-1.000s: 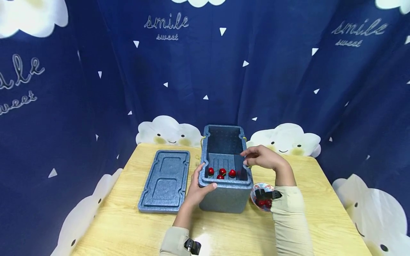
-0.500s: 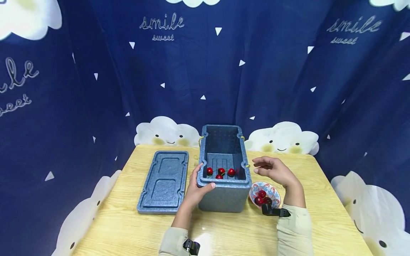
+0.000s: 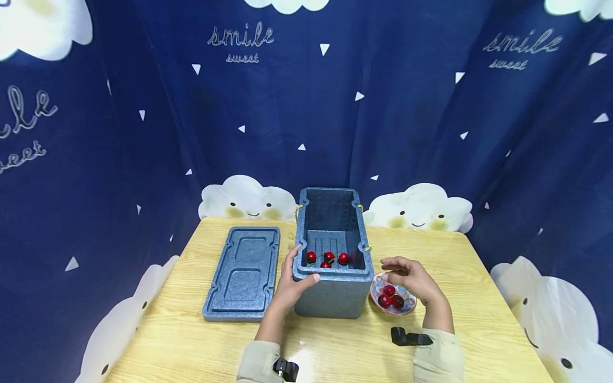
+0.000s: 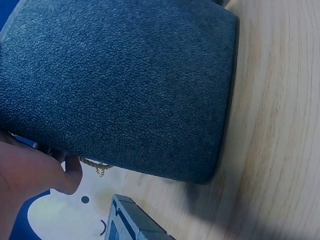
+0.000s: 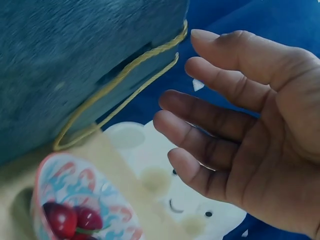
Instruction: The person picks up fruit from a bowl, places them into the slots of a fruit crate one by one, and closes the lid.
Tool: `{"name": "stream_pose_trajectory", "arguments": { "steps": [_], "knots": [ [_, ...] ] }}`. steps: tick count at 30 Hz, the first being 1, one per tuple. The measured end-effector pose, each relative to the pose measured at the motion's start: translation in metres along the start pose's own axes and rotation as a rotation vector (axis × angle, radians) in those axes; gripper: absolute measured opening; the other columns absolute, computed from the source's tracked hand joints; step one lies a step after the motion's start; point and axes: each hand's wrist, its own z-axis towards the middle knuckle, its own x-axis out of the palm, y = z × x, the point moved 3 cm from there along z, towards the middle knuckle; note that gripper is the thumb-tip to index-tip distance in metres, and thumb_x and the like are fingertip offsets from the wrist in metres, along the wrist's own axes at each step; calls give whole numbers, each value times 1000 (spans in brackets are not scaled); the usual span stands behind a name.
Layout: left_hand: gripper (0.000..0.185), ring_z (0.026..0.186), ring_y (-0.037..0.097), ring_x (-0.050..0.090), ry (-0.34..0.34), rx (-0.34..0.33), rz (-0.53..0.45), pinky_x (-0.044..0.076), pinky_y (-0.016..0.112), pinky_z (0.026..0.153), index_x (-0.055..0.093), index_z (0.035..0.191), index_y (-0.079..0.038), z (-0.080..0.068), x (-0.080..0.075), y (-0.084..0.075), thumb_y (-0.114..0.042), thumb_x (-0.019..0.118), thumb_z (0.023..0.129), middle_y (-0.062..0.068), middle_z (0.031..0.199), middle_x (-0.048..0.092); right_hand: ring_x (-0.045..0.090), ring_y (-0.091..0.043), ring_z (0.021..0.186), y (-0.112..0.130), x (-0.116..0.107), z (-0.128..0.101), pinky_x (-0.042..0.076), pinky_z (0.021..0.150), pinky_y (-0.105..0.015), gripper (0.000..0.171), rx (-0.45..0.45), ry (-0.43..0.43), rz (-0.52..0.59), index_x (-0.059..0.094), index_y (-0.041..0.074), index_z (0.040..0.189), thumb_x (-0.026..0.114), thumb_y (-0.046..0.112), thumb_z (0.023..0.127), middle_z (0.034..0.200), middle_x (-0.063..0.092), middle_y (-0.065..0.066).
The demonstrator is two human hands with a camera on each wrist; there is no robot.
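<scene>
A blue-grey foam box (image 3: 330, 298) stands uncovered, with several red cherries (image 3: 343, 258) on its floor near the front wall. My left hand (image 3: 289, 287) grips the box's front left corner, thumb across the front rim and fingers along the left side; in the left wrist view the box wall (image 4: 130, 85) hides most of those fingers. Over the far edge of a patterned bowl (image 3: 407, 306) hovers my right hand (image 3: 414, 279), fingers loosely bent and holding nothing. Three dark red cherries (image 3: 384, 301) lie in that bowl, right of the box.
The box's lid (image 3: 244, 274) lies flat on the wooden table (image 3: 354, 354), left of the box. Yellow cord handles, one a cord loop (image 5: 120, 80) in the right wrist view, hang on the box's sides. A dark blue curtain (image 3: 287, 106) stands behind the table.
My right hand has moved from over the box's right rim, down and right to the bowl, which is now less covered by the arm. The left hand keeps its grip.
</scene>
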Motion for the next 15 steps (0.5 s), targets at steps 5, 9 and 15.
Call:
{"name": "stream_pose_trajectory", "arguments": {
  "steps": [5,9,15],
  "knots": [
    [83,123,37,32,-3,0,10,32,40,96,30,144,-13,-2,0,0,-4,74,73,20,140,23,58,-32,95,-18,2,-8,51,73,-35,42,75,-50,4,55,-5,121,68,10,85,113,58,-21],
    [83,125,36,29,-3,-5,23,31,43,97,30,144,-14,-2,0,0,-6,74,74,20,141,22,59,-27,93,-32,4,-14,50,74,-37,45,127,-101,20,53,-5,124,68,12,85,115,57,-22],
    [83,122,38,34,3,-14,13,34,41,95,30,144,-14,-1,0,0,-5,74,74,20,139,24,59,-22,91,-49,6,-17,49,77,-34,45,149,-186,-2,53,-7,123,68,11,84,114,58,-24]
  ]
}}
